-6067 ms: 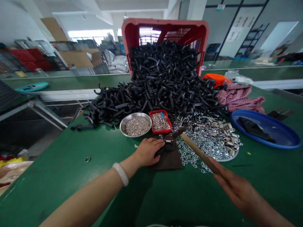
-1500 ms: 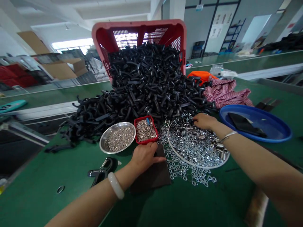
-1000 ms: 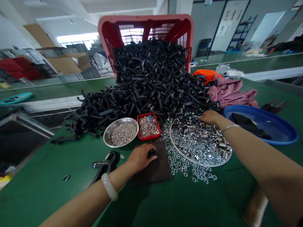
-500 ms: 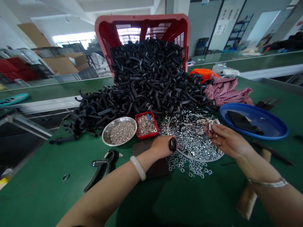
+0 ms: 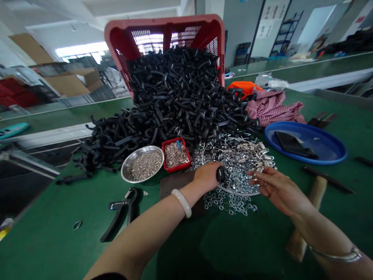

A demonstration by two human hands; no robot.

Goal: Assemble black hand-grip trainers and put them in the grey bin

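Observation:
My left hand [image 5: 206, 177] is closed around a black plastic handle [image 5: 220, 174], whose rounded end shows beyond the fingers. It is over the left edge of a heap of small metal nuts and rings [image 5: 236, 177]. To its right, my right hand [image 5: 281, 190] pinches a coiled metal spring [image 5: 258, 171] between thumb and fingers. More metal springs [image 5: 262, 153] lie on the heap just behind that hand. The two hands are apart. Below my left hand is a dark flat pad [image 5: 170, 186], partly covered by the forearm.
A tipped red crate [image 5: 109, 42] spills black handles [image 5: 180, 105] across the table. Left are a steel bowl [image 5: 125, 177], a red tray [image 5: 177, 168] of small metal pins and a hand grip exerciser [image 5: 128, 208]. Right are a blue tray [image 5: 335, 151] and a hammer [image 5: 317, 192].
My right hand has drawn back from the springs toward me, carrying a spring. My left hand has shifted right with the black handle, and the view has turned slightly.

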